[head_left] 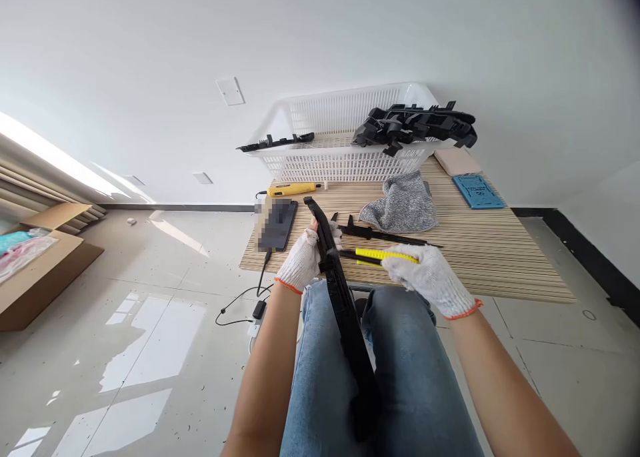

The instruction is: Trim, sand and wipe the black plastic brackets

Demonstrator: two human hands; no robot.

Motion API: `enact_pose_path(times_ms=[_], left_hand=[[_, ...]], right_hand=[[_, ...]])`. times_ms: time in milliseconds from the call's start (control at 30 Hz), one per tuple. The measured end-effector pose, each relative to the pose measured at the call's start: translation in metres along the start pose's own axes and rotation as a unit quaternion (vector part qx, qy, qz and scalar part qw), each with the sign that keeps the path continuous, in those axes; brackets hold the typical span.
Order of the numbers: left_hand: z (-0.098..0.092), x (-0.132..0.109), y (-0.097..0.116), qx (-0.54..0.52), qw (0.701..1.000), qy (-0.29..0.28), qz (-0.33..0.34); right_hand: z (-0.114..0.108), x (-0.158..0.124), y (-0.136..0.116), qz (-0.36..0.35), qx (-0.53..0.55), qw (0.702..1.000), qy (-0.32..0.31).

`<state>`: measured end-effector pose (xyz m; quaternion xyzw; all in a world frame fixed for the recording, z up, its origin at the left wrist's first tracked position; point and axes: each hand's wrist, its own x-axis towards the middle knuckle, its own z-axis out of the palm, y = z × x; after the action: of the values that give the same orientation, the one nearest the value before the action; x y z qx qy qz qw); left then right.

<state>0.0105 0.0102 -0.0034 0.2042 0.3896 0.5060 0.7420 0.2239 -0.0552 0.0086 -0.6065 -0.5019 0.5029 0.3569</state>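
Note:
A long black plastic part [345, 310] slants from the table edge down over my lap. My left hand [304, 260], in a white knit glove with an orange cuff, is closed around its upper portion. My right hand [425, 273], gloved the same way, grips a yellow and black utility knife [385, 255]. The knife points left, its tip close to the black part; whether it touches I cannot tell. Just beyond my hands, a black caliper [380, 233] lies on the table beside a crumpled grey cloth [403, 207].
A white plastic basket [345, 167] at the back of the wooden table [480, 253] holds more black plastic parts [415, 127]. A yellow pen-shaped tool [293, 189] and a dark phone [280, 225] with a cable lie left. A blue box [479, 191] lies right.

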Motion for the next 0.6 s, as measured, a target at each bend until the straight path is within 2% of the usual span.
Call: enact_pose_path(times_ms=[67, 200, 333, 433, 533, 600], left_hand=[[-0.0004, -0.0003, 0.0017, 0.012, 1.000, -0.007, -0.004], [-0.0029, -0.0003, 0.0037, 0.044, 0.999, -0.004, -0.001], [-0.0070, -0.0016, 0.0040, 0.102, 0.994, -0.024, 0.005], [-0.0090, -0.0040, 0.0045, 0.149, 0.988, -0.034, 0.003], [-0.0094, -0.0052, 0.0048, 0.143, 0.989, -0.037, 0.016], [-0.0092, -0.0045, 0.0044, 0.136, 0.990, -0.032, 0.015]], right_hand=[[-0.0013, -0.0004, -0.0006, 0.003, -0.023, 0.999, -0.044], [-0.0011, -0.0007, -0.0014, 0.002, -0.008, 1.000, -0.006], [0.0004, -0.0001, -0.0004, 0.007, -0.009, 1.000, -0.023], [0.0011, 0.0006, 0.0018, 0.005, 0.029, 0.999, 0.019], [0.0012, 0.0011, 0.0030, 0.010, 0.019, 1.000, -0.006], [0.0008, 0.0014, 0.0033, 0.006, 0.016, 1.000, 0.001]])
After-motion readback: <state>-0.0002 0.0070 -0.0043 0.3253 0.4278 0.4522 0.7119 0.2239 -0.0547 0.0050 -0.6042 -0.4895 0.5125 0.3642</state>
